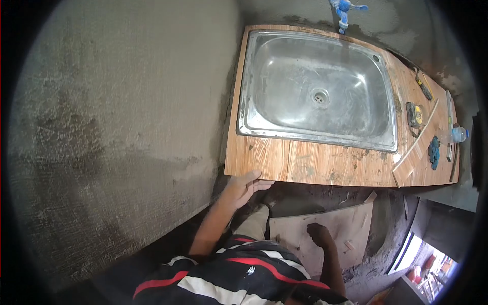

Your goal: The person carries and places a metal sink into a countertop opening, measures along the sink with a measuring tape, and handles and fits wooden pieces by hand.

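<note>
My left hand [244,189] is at the front left edge of the wood-grain countertop [269,157]. Its thumb lies over the edge and the fingers reach along just below it, gripping the board there. A stainless steel sink [300,91] with a round drain is set into the countertop. Lower down, my right hand [319,235] hangs in shadow in front of a pale board [290,229]. Its fingers are curled in, and whatever they may hold is hidden.
On the countertop's right lie a tape measure [414,114], a wood strip [414,145], a blue-green rag [434,152], a dark-handled tool [424,89] and a clear bottle [460,134]. A blue-covered tap [343,12] sticks out above the sink. The plastered wall [127,112] stands close on the left.
</note>
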Demonstrator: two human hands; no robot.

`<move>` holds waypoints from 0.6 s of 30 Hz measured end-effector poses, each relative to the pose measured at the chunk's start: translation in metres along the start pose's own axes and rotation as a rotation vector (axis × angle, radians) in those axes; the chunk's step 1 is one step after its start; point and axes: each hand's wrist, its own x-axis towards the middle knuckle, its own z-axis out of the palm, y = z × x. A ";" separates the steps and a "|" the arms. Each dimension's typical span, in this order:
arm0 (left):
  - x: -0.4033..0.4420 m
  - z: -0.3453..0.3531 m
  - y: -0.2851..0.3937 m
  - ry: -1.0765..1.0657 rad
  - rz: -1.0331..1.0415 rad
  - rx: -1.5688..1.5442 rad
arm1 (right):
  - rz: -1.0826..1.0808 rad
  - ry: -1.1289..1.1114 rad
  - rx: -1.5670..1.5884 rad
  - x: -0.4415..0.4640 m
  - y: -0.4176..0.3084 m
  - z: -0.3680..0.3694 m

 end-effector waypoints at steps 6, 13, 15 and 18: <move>-0.001 -0.001 0.001 -0.011 0.005 0.011 | 0.107 -0.023 0.089 0.012 -0.020 -0.008; -0.003 0.011 0.005 0.020 0.012 0.015 | 0.272 -0.038 0.313 0.052 -0.055 -0.035; -0.002 0.007 0.002 0.015 0.036 0.025 | 0.265 0.059 0.379 0.068 -0.066 -0.044; -0.002 0.004 0.000 0.018 0.025 0.021 | 0.241 0.097 0.477 0.095 -0.096 -0.077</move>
